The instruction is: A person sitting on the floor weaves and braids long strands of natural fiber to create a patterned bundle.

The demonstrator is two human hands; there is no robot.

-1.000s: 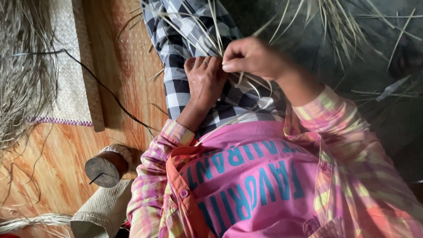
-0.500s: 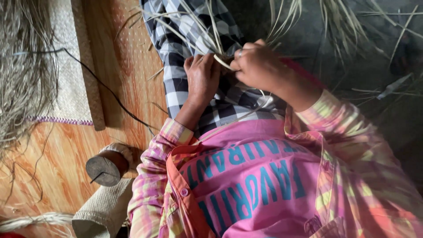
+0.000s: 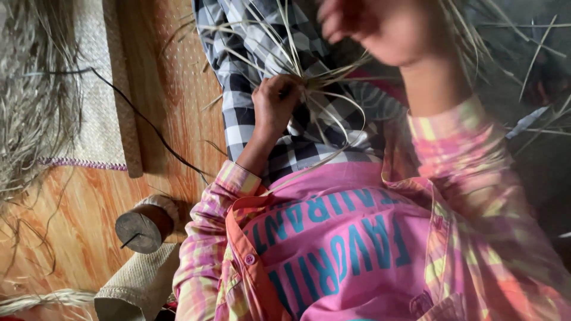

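Two bare hands work over a lap in black-and-white checked cloth (image 3: 238,119). Left hand (image 3: 275,107) is curled tight around a bunch of pale dry grass strips (image 3: 321,83), pinning it on the thigh. Right hand (image 3: 380,27) is lifted above, blurred, fingers loosely bent; its grip cannot be told. A round wooden spool (image 3: 138,229) lies on the orange wooden floor (image 3: 89,196).
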